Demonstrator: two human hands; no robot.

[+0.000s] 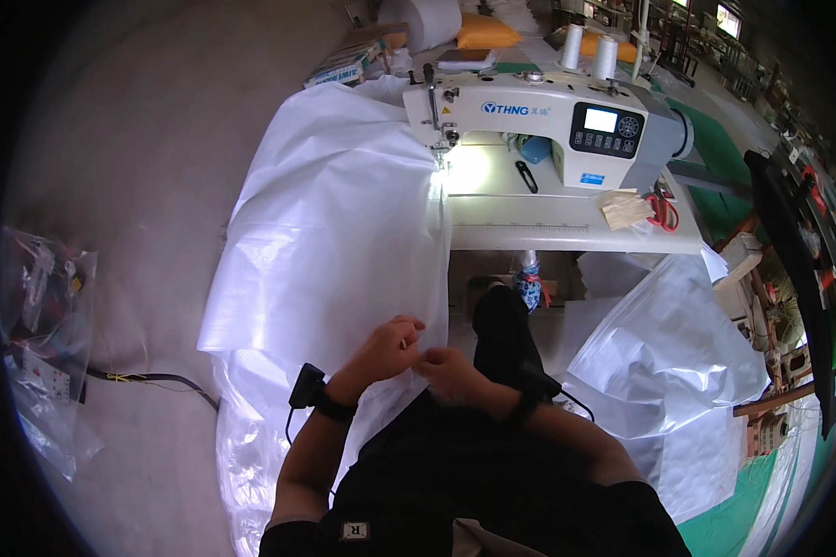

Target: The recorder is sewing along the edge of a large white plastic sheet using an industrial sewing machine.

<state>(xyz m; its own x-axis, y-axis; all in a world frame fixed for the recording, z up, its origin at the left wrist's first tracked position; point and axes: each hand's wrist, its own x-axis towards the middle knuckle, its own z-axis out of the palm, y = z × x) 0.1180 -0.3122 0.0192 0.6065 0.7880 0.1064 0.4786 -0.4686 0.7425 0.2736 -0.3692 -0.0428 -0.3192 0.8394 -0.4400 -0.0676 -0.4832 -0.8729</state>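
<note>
A big sheet of translucent white plastic point(330, 223) hangs over the left side of the sewing machine table and down past my lap. Its right edge runs under the needle area of a white sewing machine point(520, 111), where a lamp glows. Close to that edge, above my lap, my left hand point(390, 349) is curled with its fingers closed on the sheet. Just right of it, my right hand point(450, 371) pinches the sheet's edge. The fingertips of both hands nearly meet. Both wrists wear dark bands with small black devices.
On the machine table point(520, 212) lie black thread snips point(527, 176), red-handled scissors point(662, 212) and a beige paper piece point(625, 210). White thread cones point(605, 58) stand behind the machine. More plastic sheeting point(669, 357) is heaped at right. A clear bag point(46, 343) hangs at far left.
</note>
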